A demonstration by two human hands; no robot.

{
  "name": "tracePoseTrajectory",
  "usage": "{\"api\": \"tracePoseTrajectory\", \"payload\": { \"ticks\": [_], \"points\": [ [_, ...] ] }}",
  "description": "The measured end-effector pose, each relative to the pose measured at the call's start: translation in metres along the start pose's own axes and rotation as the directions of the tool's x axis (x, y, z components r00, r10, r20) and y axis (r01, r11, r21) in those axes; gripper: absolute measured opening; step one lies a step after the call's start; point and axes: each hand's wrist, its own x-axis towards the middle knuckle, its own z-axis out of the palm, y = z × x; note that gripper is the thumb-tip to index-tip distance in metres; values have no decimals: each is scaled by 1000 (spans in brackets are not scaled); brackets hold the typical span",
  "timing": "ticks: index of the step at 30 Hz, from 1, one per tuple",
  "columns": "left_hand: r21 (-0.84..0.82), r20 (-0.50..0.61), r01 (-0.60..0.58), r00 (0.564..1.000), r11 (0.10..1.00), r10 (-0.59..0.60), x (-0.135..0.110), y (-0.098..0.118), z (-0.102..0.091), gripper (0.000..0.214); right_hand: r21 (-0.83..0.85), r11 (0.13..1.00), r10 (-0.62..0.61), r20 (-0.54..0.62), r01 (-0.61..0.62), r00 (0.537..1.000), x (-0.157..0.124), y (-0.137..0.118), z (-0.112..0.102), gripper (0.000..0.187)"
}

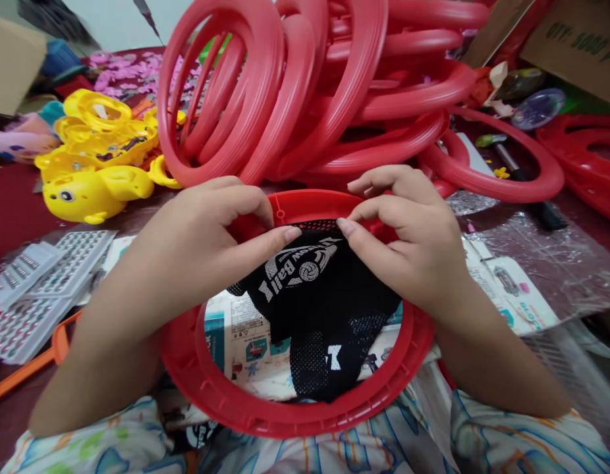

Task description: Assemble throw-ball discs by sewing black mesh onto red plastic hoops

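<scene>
A red plastic ring [265,416] lies in front of me, its grooved inner side facing up. Black mesh cloth [325,296] with white "Throw Ball" lettering hangs folded across the ring's opening, its upper edge along the far rim. My left hand [221,224] pinches that edge between thumb and curled fingers, left of the middle. On the right, my right hand [408,230] presses the same edge with thumb and index finger against the rim, while its other fingers are lifted. The fingertips of my left hand are partly hidden behind the rim.
Pinkish-red rings [329,99] are piled right behind my hands. Yellow duck-shaped plastic parts [97,191] lie at the left, above clear trays of small pieces [43,296]. A black-handled tool [547,214] lies at the right. Printed cardboard [522,296] is under the red ring.
</scene>
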Motion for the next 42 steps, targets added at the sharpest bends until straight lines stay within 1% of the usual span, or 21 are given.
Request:
{"api": "tracePoseTrajectory", "payload": {
  "ticks": [4, 12, 17, 20, 24, 30, 32, 34, 36, 39, 42],
  "points": [
    [9, 20, -20, 1000, 1000, 20, 0, 0, 1, 28, 44, 999, -2, 28, 1, 1000, 1, 1, 0, 10],
    [-7, -12, -48, 999, 999, 48, 0, 0, 1, 30, 84, 996, 11, 48, -15, 999, 2, 3, 0, 10],
    [-15, -20, -26, 999, 1000, 25, 2, -1, 3, 30, 92, 995, 22, 79, -30, 997, 2, 6, -2, 10],
    [-26, -40, -22, 999, 999, 21, 1, -2, 4, 31, 97, 995, 25, 73, -32, 997, 1, 4, -2, 10],
    [-20, -50, -45, 998, 999, 44, 1, -3, 3, 31, 85, 996, 23, 57, -28, 998, 1, 3, -1, 10],
    [8, 36, -5, 999, 1000, 4, 2, 0, 1, 29, 70, 998, 4, 94, -11, 996, 1, 4, 0, 10],
    [13, 22, -22, 1000, 1000, 21, 1, 1, 0, 30, 64, 998, -8, 82, 3, 997, 0, 4, -1, 8],
    [16, 7, -34, 999, 999, 34, 1, 2, 0, 30, 47, 999, -25, 43, 23, 999, 0, 3, -1, 7],
    [19, 15, -35, 999, 999, 35, 2, 1, 1, 29, 25, 998, -63, 9, 63, 998, -1, 3, -2, 9],
    [11, 31, -35, 999, 999, 34, 3, 0, 2, 28, -7, 991, -130, 42, 130, 991, -2, 5, -2, 13],
    [5, 15, -36, 999, 999, 36, 3, 0, 2, 29, -16, 983, -180, 76, 181, 981, -2, 5, -1, 12]
  ]
}}
